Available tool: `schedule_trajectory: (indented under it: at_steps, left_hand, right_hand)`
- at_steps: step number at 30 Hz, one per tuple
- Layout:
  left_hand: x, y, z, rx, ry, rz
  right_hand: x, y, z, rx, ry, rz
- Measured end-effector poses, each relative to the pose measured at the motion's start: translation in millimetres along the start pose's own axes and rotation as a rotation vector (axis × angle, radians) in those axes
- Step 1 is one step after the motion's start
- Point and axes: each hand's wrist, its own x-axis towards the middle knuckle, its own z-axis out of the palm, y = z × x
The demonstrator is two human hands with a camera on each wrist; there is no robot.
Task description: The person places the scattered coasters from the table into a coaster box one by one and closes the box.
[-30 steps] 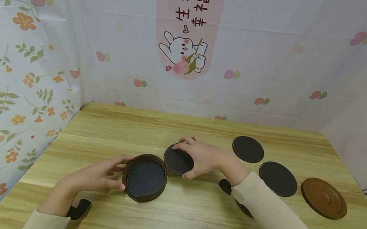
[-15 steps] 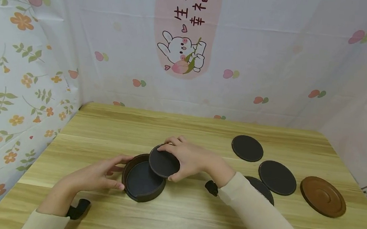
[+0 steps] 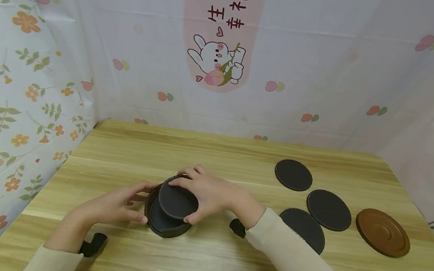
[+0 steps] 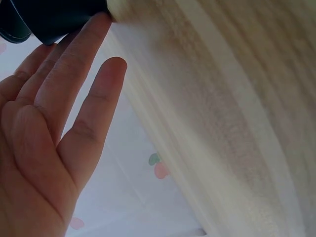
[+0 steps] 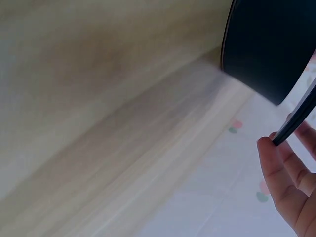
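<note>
My right hand (image 3: 211, 193) pinches a round black coaster (image 3: 178, 199) by its edge, thumb at the near side and fingers at the far side. The coaster is tilted over a round, dark, low-walled coaster holder (image 3: 169, 233), covering much of its opening. In the right wrist view, the coaster (image 5: 299, 114) shows edge-on beside the holder's wall (image 5: 269, 54). My left hand (image 3: 118, 204) touches the holder's left side. Its fingers (image 4: 74, 69) look nearly straight in the left wrist view, fingertips against the holder (image 4: 61, 19).
Three more black coasters (image 3: 293, 175) (image 3: 328, 210) (image 3: 302, 228) lie flat on the wooden table (image 3: 195, 265) to the right. Beyond them is a brown round lid-like disc (image 3: 383, 233). A printed cloth (image 3: 327, 67) hangs behind the table, and a floral one (image 3: 27, 89) at the left.
My right hand has carried the coaster leftward, from beside the holder to over its opening. The left hand and the holder have stayed in place. A coaster formerly hidden by the right sleeve now shows.
</note>
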Motion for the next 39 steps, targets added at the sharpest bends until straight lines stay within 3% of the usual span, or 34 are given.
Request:
schedule_trajectory:
  at_steps: [16, 39]
  left_hand:
    - [1.0, -2.1, -0.2, -0.007, -0.016, 0.023]
    - [1.0, -2.0, -2.0, -0.045, -0.019, 0.014]
  right_hand:
    - [11.0, -17.5, 9.8, -0.093, 0.004, -0.078]
    - [13.2, -11.5, 12.5, -0.067, -0.014, -0.073]
